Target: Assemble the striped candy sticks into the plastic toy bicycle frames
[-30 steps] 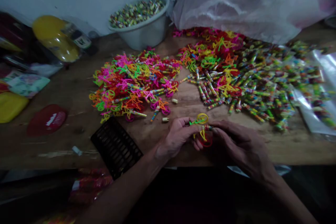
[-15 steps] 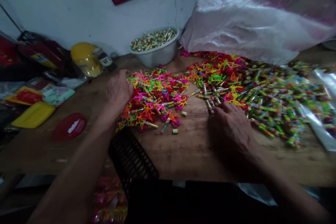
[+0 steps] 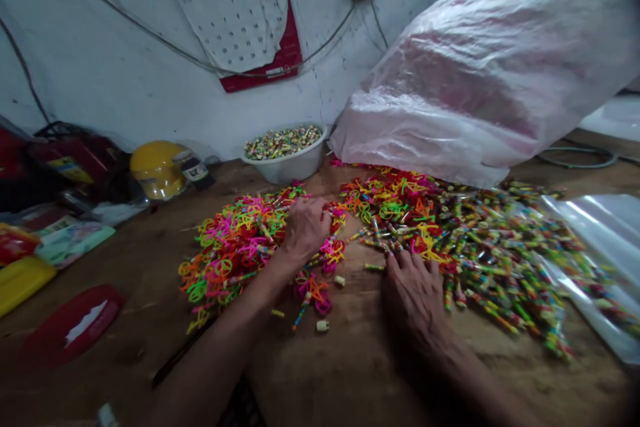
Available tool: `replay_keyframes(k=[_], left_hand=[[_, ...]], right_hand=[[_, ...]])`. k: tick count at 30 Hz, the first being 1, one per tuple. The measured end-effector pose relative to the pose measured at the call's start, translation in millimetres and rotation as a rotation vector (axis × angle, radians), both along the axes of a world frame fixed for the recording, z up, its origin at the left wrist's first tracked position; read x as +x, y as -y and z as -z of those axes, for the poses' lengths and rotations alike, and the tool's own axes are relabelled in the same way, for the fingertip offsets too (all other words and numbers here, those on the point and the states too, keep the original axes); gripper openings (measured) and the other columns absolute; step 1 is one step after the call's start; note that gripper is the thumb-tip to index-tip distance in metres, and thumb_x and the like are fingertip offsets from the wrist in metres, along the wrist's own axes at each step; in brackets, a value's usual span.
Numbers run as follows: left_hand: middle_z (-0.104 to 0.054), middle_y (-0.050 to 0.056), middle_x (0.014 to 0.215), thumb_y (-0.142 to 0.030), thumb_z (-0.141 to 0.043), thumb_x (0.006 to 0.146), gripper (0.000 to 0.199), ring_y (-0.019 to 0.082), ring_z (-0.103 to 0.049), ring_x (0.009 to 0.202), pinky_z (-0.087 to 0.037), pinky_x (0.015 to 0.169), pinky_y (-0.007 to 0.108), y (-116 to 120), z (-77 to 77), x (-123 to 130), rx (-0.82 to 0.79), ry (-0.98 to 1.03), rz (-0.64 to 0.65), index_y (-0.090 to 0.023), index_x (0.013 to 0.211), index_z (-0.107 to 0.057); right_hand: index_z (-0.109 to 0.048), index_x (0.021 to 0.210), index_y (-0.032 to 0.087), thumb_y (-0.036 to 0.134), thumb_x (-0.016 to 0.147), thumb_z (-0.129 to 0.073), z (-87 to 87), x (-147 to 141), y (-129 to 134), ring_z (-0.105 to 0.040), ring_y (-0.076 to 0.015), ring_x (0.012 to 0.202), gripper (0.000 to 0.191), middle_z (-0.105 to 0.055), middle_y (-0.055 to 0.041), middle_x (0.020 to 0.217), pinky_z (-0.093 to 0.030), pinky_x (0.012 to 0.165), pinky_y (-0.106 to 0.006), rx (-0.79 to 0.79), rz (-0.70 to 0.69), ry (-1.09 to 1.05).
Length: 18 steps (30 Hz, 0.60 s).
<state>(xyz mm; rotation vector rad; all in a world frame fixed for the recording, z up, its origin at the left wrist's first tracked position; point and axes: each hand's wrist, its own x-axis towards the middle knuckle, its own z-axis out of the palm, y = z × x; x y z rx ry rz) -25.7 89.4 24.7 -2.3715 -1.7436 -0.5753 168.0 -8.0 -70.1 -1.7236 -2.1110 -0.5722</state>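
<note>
Head view: at the bottom edge, a dark slatted basket [image 3: 243, 408] shows partly beside the left forearm. Right of centre, low in the frame, the right hand [image 3: 415, 287] lies palm down on the wooden table [image 3: 320, 387], fingers slightly apart and bent, their tips at the small patterned tubes [image 3: 387, 237]; whether they grip one I cannot tell. Left of that, two cream-coloured pieces [image 3: 323, 326] lie loose on the wood. Near the centre, the left hand [image 3: 307, 230] reaches onto the left-hand heap of bright plastic pieces [image 3: 225, 267], fingers curled close together; what they hold, if anything, is hidden. A second colourful heap [image 3: 390, 197] sits right of centre, running into many more tubes [image 3: 505, 253] at the right. Farther back, a pale basin [image 3: 290, 167] full of small pieces stands by the wall, beside a large translucent plastic bag [image 3: 450, 100]. A calendar [image 3: 235, 20] hangs upper left of centre.
</note>
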Motion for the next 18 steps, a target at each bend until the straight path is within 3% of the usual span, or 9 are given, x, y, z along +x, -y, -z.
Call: replay_keyframes(k=[4,7,10,13,18], left_hand=[[-0.065,0.012,0.097,-0.026,-0.047,0.082,0.025,0.027,-0.053,0.100,-0.035,0.092,0.041,-39.0,18.8,42.7,-0.068,0.002,-0.033,-0.015,0.094,-0.065],[-0.061,0.016,0.108,-0.030,-0.055,0.077,0.030,0.032,-0.048,0.110,-0.033,0.095,0.045,-70.2,28.9,65.3,-0.093,0.033,-0.071,-0.014,0.101,-0.063],[-0.058,0.020,0.113,-0.032,-0.061,0.073,0.038,0.036,-0.045,0.114,-0.031,0.095,0.050,-89.5,37.2,80.2,-0.148,0.078,-0.103,-0.012,0.105,-0.061],[-0.062,0.020,0.106,-0.029,-0.060,0.073,0.033,0.035,-0.053,0.104,-0.036,0.089,0.048,-91.1,43.2,83.6,-0.216,0.111,-0.093,-0.011,0.101,-0.062],[-0.066,0.007,0.088,-0.027,-0.052,0.080,0.018,0.019,-0.061,0.082,-0.043,0.077,0.029,-69.8,38.0,75.5,-0.258,0.155,0.058,-0.016,0.091,-0.061]], right_hand=[[-0.060,0.100,0.019,0.012,0.079,-0.050,2.3,-1.5,1.7,-0.053,-0.0244,0.085,0.024,-0.062,-0.0106,0.093,-0.037,0.078,-0.039,-0.018,-0.047,-0.030],[-0.060,0.102,0.020,0.007,0.078,-0.050,4.9,-5.6,0.0,-0.053,-0.0247,0.090,0.029,-0.062,-0.0100,0.098,-0.037,0.082,-0.040,0.015,-0.127,-0.012],[-0.063,0.092,0.019,0.004,0.078,-0.050,8.1,-9.4,-3.8,-0.052,-0.0238,0.084,0.025,-0.062,-0.0084,0.091,-0.037,0.079,-0.039,0.050,-0.154,-0.025],[-0.062,0.083,0.018,0.004,0.080,-0.047,7.6,-12.7,-4.9,-0.051,-0.0233,0.079,0.021,-0.062,-0.0077,0.083,-0.036,0.076,-0.038,0.010,-0.152,-0.052],[-0.063,0.092,0.016,0.006,0.086,-0.040,0.7,-14.6,-3.9,-0.050,-0.0234,0.082,0.025,-0.063,-0.0090,0.086,-0.036,0.078,-0.039,-0.051,-0.190,-0.117]])
